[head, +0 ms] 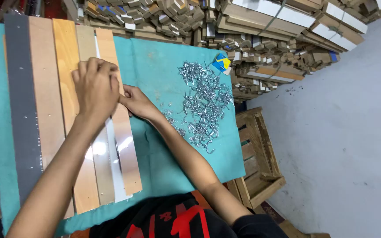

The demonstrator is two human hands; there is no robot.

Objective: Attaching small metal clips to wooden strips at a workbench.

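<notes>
Centrally, your left hand (95,86) lies palm down with fingers curled over a row of laminated wooden strips (89,132), pressing them against the teal felt mat (155,70). Your right hand (136,102) sits just beside it at the edge of the rightmost, pinkish strip (122,132); its fingertips are tucked under the left hand, so you cannot tell whether they pinch anything.

The strips lie side by side in the left half of the frame: a grey strip (23,110) outermost, then tan and orange ones, then pale ones with a glossy white strip (115,176) between them.

Risk, as a judgement: the strips rest loose and parallel, so uneven pressure from your left hand could skew one out of line, or slide the glossy one toward you.

To the right of centre, a heap of small metal hooks (203,101) is spread over the mat, near your right forearm; a sweep of that arm could scatter them off the mat's edge. A small blue-and-yellow packet (221,63) lies at the heap's upper right. Stacked bundles of strips (261,39) crowd the top of the frame, and a wooden crate (256,154) stands on the grey floor (340,132) at lower right.
</notes>
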